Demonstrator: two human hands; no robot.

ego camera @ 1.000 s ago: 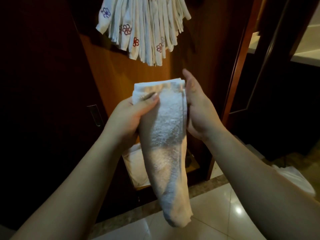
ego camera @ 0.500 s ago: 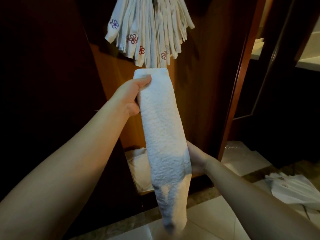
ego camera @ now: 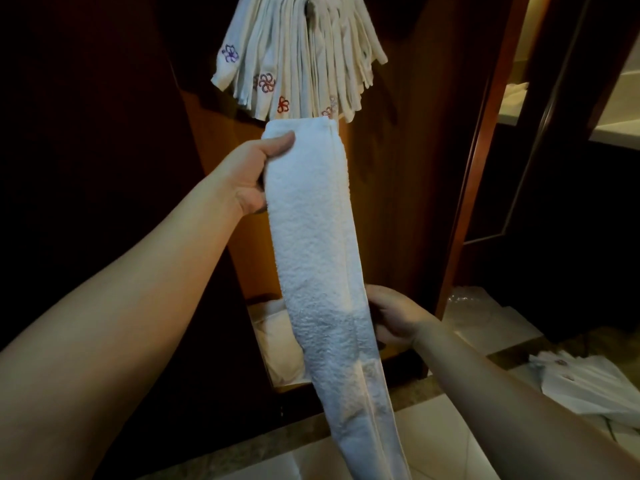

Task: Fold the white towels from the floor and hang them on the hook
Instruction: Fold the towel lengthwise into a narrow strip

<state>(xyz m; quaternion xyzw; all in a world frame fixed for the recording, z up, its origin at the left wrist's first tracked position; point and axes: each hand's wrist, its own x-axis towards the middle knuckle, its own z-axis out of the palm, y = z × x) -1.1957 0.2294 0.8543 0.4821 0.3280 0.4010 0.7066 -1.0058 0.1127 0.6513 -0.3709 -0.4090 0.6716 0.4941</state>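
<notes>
A white towel (ego camera: 318, 244), folded into a long narrow strip, hangs down the middle of the view. My left hand (ego camera: 251, 171) pinches its top left corner, thumb on the front. My right hand (ego camera: 394, 318) grips the strip's right edge lower down, fingers curled behind the cloth. Just above the strip's top edge hangs a bunch of folded white towels (ego camera: 298, 60) with small embroidered flowers. The hook (ego camera: 309, 10) holding them is mostly hidden by the cloth. More white towels (ego camera: 585, 382) lie on the floor at the right.
A wooden panel (ego camera: 391, 202) stands behind the towel, with dark cabinet doors (ego camera: 86, 150) to the left and a door frame (ego camera: 481, 140) to the right. A low shelf holds white cloth (ego camera: 277, 344). The floor has pale tiles (ego camera: 450, 441).
My left hand has raised the towel's top end up to just below the hung bunch. My right hand slid from the top down the right edge to the lower part.
</notes>
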